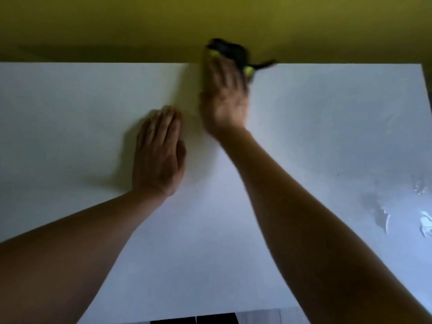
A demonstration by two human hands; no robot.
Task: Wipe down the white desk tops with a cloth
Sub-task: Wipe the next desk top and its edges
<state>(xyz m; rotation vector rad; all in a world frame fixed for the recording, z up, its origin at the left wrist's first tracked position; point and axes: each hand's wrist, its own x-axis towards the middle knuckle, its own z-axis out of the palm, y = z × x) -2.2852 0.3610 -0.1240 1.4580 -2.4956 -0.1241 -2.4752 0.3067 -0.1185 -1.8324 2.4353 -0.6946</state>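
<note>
Here, right hand (224,99) on cloth (230,51) (blurred).

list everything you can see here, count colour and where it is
white desk top: one, white, fills most of the view below the wall
dark cloth with yellow-green patches: one, black and yellow-green, at the far desk edge under the right fingers, blurred
wet smears: a few, glossy, on the desk's right side
olive-yellow wall: one, behind the desk
left hand: one, flat on the desk, left of centre
right hand: one, stretched to the far edge, pressing the cloth
</note>
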